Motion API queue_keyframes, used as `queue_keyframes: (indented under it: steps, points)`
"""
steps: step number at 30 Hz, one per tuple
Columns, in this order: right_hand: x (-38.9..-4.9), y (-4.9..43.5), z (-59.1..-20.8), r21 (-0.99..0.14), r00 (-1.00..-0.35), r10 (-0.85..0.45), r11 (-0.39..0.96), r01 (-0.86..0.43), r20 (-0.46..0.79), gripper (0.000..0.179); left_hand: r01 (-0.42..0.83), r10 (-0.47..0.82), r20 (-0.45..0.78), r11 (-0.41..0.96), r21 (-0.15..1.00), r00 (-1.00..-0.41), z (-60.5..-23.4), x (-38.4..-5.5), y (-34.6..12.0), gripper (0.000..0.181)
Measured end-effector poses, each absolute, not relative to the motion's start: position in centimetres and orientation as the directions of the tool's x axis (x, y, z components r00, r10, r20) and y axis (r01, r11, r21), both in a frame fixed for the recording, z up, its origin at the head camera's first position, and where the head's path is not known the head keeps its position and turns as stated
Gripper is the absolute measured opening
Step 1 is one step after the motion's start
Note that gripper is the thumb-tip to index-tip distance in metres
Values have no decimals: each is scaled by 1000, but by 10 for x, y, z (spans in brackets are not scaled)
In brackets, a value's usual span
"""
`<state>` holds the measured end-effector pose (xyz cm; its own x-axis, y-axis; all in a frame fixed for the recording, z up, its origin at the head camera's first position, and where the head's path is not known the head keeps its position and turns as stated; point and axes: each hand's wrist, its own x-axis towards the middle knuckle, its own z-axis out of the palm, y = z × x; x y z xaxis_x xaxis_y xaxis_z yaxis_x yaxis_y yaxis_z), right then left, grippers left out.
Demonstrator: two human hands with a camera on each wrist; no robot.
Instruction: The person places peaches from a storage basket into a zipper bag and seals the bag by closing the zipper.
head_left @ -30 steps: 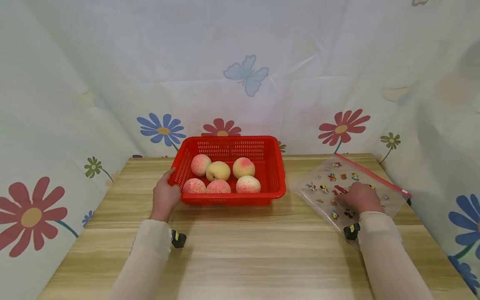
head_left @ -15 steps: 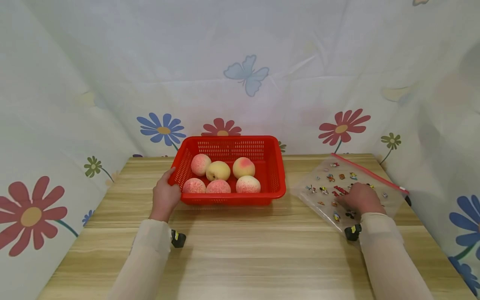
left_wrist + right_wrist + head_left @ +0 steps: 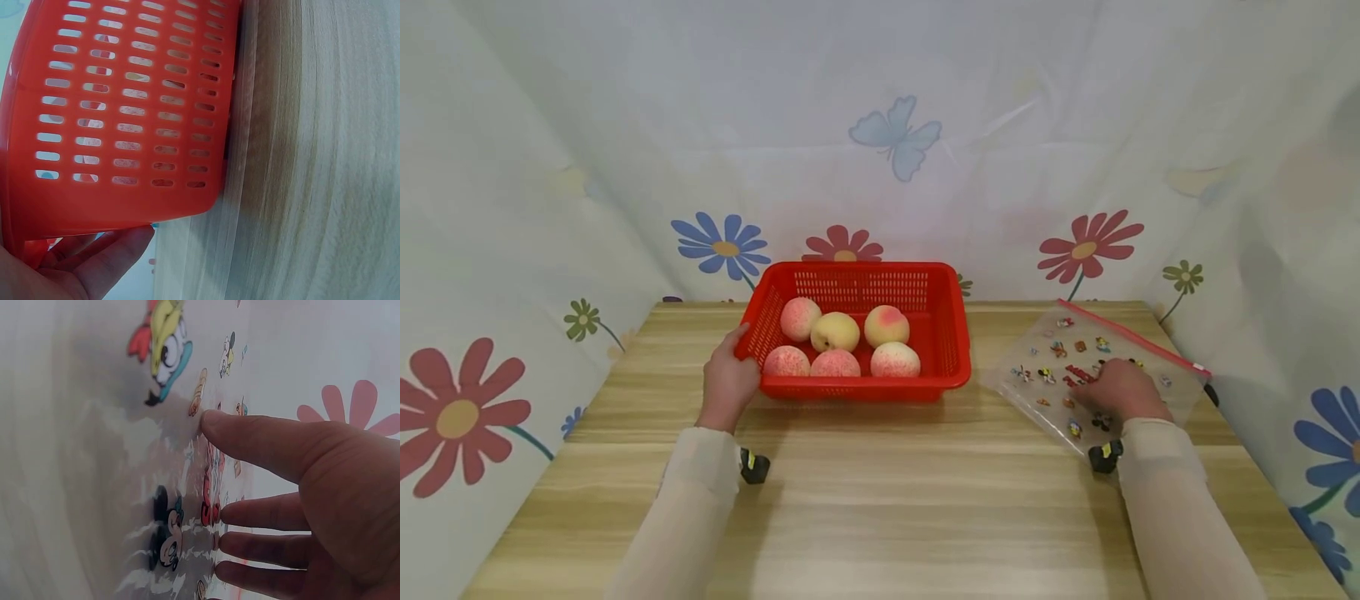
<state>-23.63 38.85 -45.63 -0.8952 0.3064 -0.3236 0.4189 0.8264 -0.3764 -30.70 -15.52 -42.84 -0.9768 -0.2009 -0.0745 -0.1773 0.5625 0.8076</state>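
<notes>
At the left end of a red plastic basket (image 3: 853, 387), my left hand (image 3: 728, 383) grips the rim, with the thumb and fingers about its corner in the left wrist view. Several pink and cream peaches (image 3: 835, 333) lie inside it. To the right, my right hand (image 3: 1123, 390) rests its fingertips on a clear zip bag (image 3: 1022, 396) printed with small cartoon figures. The right wrist view has the thumb (image 3: 262, 440) and fingers fairly straight, their tips touching the plastic. Part of the bag is hidden under this hand.
Both lie on a wood-grain table (image 3: 917, 492). A white curtain (image 3: 1037, 183) with flowers and a butterfly hangs close behind and on both sides. The bag's red zip edge (image 3: 1135, 335) runs along its far right side, near the table's right edge.
Under my right hand the zip bag has turned slightly, its far corner shifting left. My left hand keeps its grip on the basket. The head view has tipped down a little.
</notes>
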Motion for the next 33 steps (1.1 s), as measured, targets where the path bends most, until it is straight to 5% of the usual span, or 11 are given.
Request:
queue_keyframes:
  steps: [33]
  points:
    - [-233, 388, -451, -387, -928, 257, 854, 348, -269, 47, -179, -213, -67, 563, 807, -975, -430, -307, -155, 70]
